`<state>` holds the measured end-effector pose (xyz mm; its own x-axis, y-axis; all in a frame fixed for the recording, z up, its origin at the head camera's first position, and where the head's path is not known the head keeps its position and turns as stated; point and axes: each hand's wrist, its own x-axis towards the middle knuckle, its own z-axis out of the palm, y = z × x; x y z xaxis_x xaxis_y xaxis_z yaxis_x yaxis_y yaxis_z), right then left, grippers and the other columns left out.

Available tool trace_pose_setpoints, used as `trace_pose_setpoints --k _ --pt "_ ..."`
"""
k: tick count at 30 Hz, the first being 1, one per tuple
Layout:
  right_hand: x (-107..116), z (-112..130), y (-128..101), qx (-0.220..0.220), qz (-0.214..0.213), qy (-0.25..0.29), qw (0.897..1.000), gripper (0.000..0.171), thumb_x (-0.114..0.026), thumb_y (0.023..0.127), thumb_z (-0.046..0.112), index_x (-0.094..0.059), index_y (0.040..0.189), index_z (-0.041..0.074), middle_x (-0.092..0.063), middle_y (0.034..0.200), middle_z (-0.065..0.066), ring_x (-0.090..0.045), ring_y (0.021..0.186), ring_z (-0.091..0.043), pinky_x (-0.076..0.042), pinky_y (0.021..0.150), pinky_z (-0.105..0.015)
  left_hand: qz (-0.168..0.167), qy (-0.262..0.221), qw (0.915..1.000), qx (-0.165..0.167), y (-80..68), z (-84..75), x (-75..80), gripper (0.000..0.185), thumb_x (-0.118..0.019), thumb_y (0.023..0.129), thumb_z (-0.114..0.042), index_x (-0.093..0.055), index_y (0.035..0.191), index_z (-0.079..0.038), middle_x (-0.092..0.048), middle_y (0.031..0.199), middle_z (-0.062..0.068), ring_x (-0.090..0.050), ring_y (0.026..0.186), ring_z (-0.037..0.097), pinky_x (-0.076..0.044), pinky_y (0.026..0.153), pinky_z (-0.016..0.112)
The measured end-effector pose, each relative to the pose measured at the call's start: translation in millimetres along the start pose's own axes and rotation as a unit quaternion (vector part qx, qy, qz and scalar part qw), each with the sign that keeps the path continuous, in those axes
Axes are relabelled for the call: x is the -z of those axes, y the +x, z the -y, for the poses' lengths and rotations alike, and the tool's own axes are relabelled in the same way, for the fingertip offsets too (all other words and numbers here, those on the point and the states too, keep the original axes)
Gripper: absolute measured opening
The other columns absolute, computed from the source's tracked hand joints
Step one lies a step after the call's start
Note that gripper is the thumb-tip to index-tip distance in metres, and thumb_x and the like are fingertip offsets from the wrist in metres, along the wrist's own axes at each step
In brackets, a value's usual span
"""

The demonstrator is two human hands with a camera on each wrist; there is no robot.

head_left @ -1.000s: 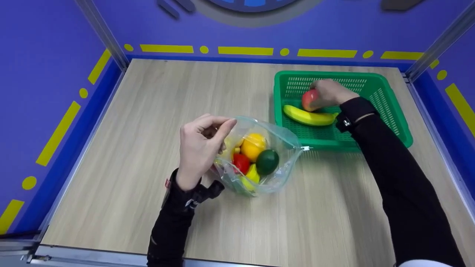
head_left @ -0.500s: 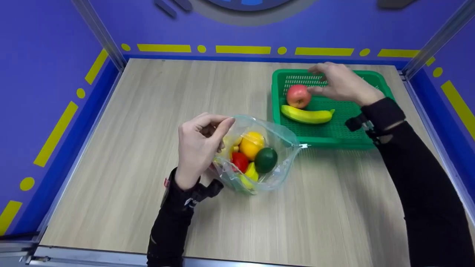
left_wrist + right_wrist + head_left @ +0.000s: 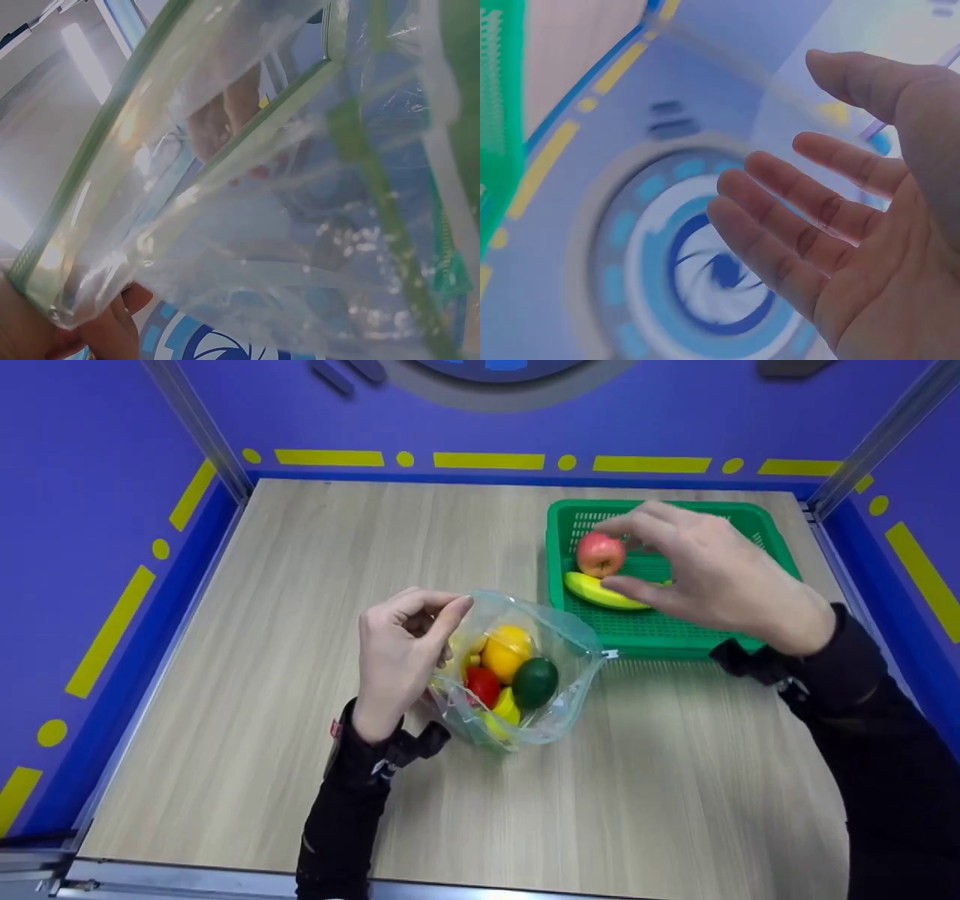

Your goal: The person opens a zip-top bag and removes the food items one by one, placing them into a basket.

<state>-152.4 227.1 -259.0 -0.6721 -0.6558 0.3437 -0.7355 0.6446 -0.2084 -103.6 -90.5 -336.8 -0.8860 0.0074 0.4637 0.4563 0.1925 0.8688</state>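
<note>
Partly hidden in the head view, the green basket (image 3: 652,647) lies beneath the right hand (image 3: 712,562), which is spread, holds nothing and covers part of the banana (image 3: 596,591); the glossy red apple (image 3: 600,555) sits just beside it. The left hand (image 3: 401,652) pinches the rim of the clear bag (image 3: 566,626), gaping on the table (image 3: 337,547) with yellow, red and dark green fruit (image 3: 535,684) inside. From the left wrist, glare and folds blur the green-edged plastic. From the right wrist, the basket is cut off.
</note>
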Motion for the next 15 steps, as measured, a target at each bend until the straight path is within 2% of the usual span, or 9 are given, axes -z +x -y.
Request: trace_pose_setpoints --k 3,8,11,15 --pt "-4.7 23.7 -3.3 0.056 -0.021 0.006 0.998 0.049 -0.087 0.09 0.019 -0.068 0.132 0.004 -0.074 0.119 -0.013 -0.072 0.097 -0.025 -0.065 0.082 -0.041 0.0 -0.001 1.0 0.003 -0.2 0.2 0.2 0.01 -0.079 0.095 -0.011 -0.081 0.095 -0.001 -0.064 0.073 0.007 -0.053 0.046 0.01 -0.049 0.045 0.022" --pt "-25.1 55.5 -7.1 0.149 -0.036 0.048 0.987 0.047 -0.088 0.087 0.017 -0.07 0.129 0.004 -0.075 0.116 -0.012 -0.074 0.097 -0.023 -0.066 0.082 -0.037 -0.003 -0.002 1.0 0.001 -0.5 -0.4 1.1 0.011 -0.08 0.094 -0.01 -0.081 0.095 0.001 -0.063 0.072 0.008 -0.052 0.046 0.009 -0.048 0.044 0.021" --pt "-43.1 68.7 -8.0 0.174 -0.011 0.073 0.982 0.045 -0.088 0.088 0.017 -0.07 0.127 0.005 -0.075 0.115 -0.011 -0.073 0.097 -0.021 -0.066 0.083 -0.034 -0.001 -0.003 1.0 -0.001 -0.6 0.3 1.6 0.01 -0.08 0.094 -0.01 -0.081 0.095 0.0 -0.063 0.073 0.008 -0.052 0.046 0.009 -0.048 0.045 0.022" --pt "-70.6 78.3 -5.1 0.172 0.052 0.082 0.98 0.041 -0.084 0.093 0.021 -0.069 0.129 0.008 -0.074 0.119 -0.008 -0.072 0.101 -0.021 -0.066 0.09 -0.035 0.003 -0.005 1.0 -0.002 -1.0 1.7 2.0 0.01 -0.079 0.096 -0.011 -0.081 0.095 -0.001 -0.063 0.074 0.007 -0.052 0.047 0.01 -0.048 0.046 0.023"
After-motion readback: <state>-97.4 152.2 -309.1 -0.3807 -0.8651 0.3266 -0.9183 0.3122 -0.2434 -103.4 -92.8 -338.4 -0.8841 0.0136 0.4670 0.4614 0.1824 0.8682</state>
